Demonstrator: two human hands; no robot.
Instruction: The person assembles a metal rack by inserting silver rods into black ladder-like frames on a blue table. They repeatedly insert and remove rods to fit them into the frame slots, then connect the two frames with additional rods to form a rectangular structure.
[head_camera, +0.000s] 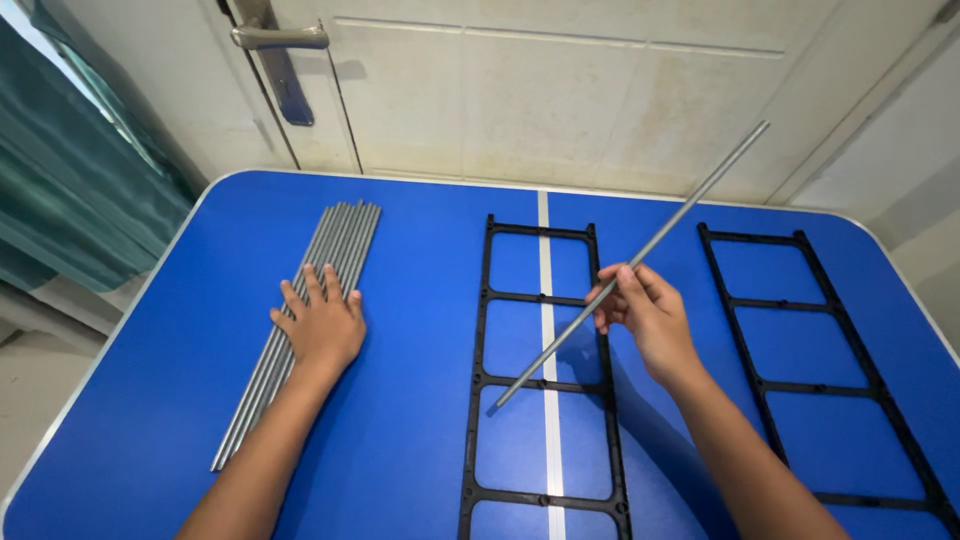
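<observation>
One head-worn camera looks steeply down and forward from just above the blue table (420, 440), close enough that the forearms enter from the bottom edge. It faces a white door (560, 90) beyond the table's far edge.

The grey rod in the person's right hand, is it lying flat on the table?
No: the right hand holds the grey rod up at a slant above the black frame.

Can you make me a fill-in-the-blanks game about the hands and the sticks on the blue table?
1. The right hand holds one thin grey ____.
2. The left hand lies flat on a ____ of rods.
3. The table is ____.
4. Two black ladder-like ____ lie on it.

Missing words: rod; bundle; blue; frames
</observation>
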